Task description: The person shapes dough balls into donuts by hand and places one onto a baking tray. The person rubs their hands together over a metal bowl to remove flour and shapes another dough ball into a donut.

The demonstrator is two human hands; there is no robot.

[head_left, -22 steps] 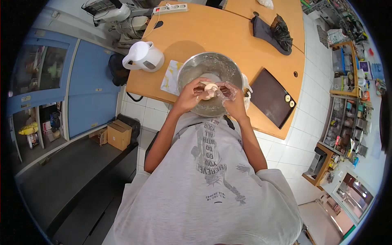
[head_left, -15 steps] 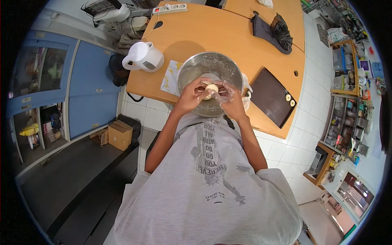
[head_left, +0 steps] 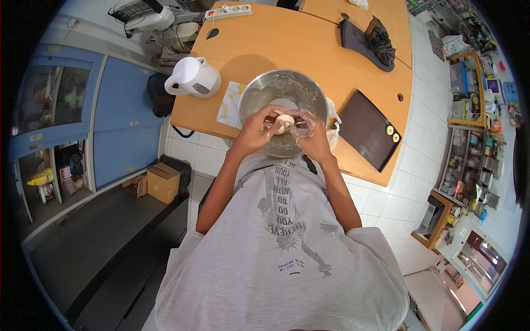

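Over a large steel bowl [head_left: 284, 83] smeared with white residue, my left hand [head_left: 258, 129] and my right hand [head_left: 310, 132] are closed round a small pale dough ball [head_left: 285, 120], their thumbs and fingers pressing at it. My fingers, mainly the right ones, have white paste on them. A dark rectangular tray [head_left: 361, 127] lies to the right of the bowl, with two small pale dough rings [head_left: 390, 130] near its right edge.
The wooden table [head_left: 243, 38] bears a white kettle [head_left: 193, 77], a patterned sheet [head_left: 229, 105], a plastic bag [head_left: 333, 138], dark bags [head_left: 378, 44] and a power strip [head_left: 229, 12]. Blue cabinets [head_left: 118, 121] stand left, crowded shelves [head_left: 464, 165] right; a cardboard box [head_left: 163, 182] is on the lower left.
My fingers have shifted slightly on the dough, which now shows as a rounder ball between them. My arms and the surrounding things are nearly as before.
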